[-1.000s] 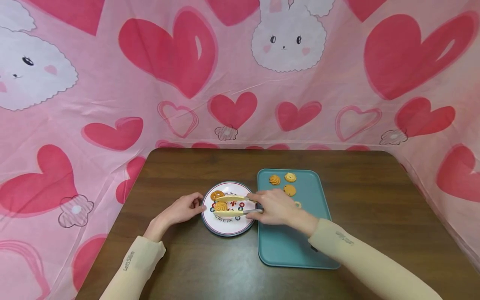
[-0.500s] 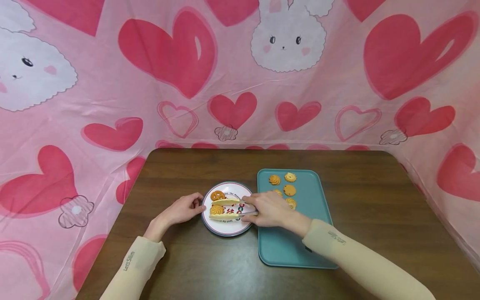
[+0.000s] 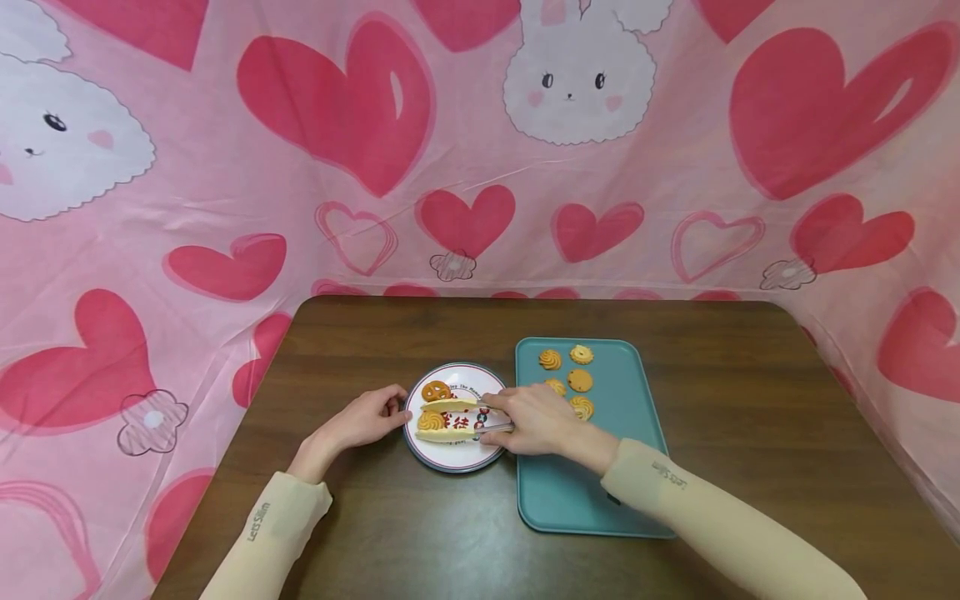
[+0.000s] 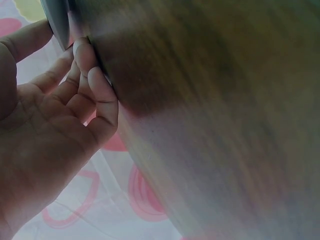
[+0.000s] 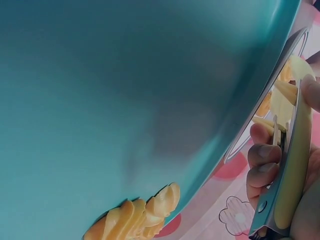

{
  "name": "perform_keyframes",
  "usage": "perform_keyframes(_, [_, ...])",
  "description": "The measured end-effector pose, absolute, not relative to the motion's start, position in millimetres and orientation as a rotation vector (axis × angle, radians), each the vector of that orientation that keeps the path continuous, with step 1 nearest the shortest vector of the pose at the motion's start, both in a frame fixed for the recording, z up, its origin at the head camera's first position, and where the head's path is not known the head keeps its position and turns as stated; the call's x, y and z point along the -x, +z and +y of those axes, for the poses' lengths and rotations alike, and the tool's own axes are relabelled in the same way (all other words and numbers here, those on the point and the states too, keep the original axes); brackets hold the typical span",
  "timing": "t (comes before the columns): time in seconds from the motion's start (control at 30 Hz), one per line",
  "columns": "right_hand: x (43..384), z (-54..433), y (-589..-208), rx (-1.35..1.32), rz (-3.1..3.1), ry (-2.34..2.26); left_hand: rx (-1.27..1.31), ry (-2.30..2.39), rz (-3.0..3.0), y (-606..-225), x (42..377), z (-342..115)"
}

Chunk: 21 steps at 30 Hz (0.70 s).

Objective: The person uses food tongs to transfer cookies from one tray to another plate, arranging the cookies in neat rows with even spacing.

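My right hand grips a pair of tongs with cream-coloured ends and metal arms, reaching over the plate from the right. Between the tong ends sits a round swirl cookie, at the plate's left side. A pretzel-shaped cookie lies just behind it on the white, printed plate. At the plate's left rim, my left hand holds the edge between thumb and fingers. The left wrist view shows the thumb on the rim and the other fingers curled beside the wooden table.
A teal tray stands close to the plate's right, under my right forearm. Several cookies lie in its far part, among them a swirl cookie and a flat round cookie. A pink heart-patterned cloth hangs behind the brown table.
The tongs and the swirl cookie between them have moved left and a little nearer over the plate. More tray cookies show beside the right hand. The left hand stays at the rim.
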State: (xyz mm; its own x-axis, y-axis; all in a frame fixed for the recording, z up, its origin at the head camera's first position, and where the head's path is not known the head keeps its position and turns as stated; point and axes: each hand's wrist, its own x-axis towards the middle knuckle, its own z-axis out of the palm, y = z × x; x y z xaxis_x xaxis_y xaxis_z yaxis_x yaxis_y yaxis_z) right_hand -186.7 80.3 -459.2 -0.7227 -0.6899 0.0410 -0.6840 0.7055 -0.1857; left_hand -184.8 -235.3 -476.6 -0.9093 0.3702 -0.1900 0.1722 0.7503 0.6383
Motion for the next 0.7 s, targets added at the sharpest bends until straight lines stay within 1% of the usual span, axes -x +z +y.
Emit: perform_keyframes(0.7, [186.2, 77.3, -461.5, 1.131, 2.842, -0.314, -0.400, 0.914, 2.648, -474.8, 184.4, -234.1])
